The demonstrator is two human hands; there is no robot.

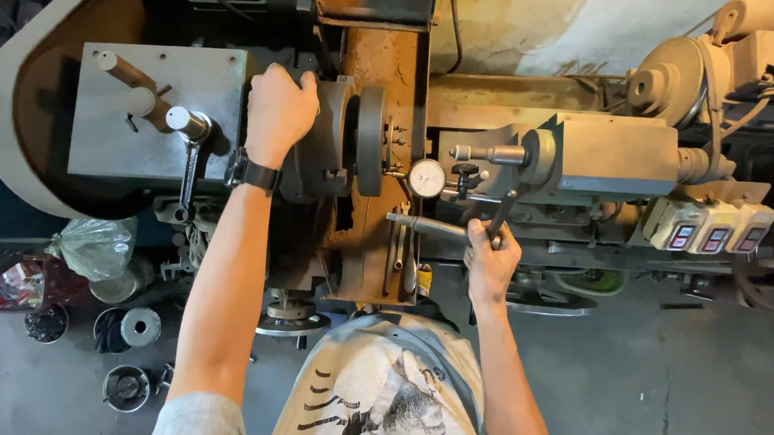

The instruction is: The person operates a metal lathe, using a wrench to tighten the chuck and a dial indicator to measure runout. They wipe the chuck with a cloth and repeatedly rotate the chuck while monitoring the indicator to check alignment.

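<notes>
While the person leans over the machine from its front edge, the left hand (279, 113) sits closed over the top of the round grey chuck housing (320, 148), fingers wrapped down its far side, a dark wristwatch (252, 173) just below on the wrist. The right hand (490, 265) is clenched around the lower end of a dark lever handle (502, 216), which rises up and slightly right from the fist toward the grey tailstock block (615, 157). Between the two hands runs the line that matters: the grinding wheel (371, 141) stands edge-on just right of the chuck housing, and the tailstock's pointed spindle (487, 153) lies horizontally, its tip aimed left at that wheel, still well apart from it. So the long axis runs left to right across the machine, and the right hand is the nearer one to the spindle, sitting just below it toward the front edge. A round dial gauge (426, 177) faces up in the gap, near the wheel's lower side. A long steel rod (426, 225) lies across the front rail, touching the right fist's knuckles or passing just behind them; which, the view does not settle. Off at the right end sit three pale switch boxes (713, 226).
</notes>
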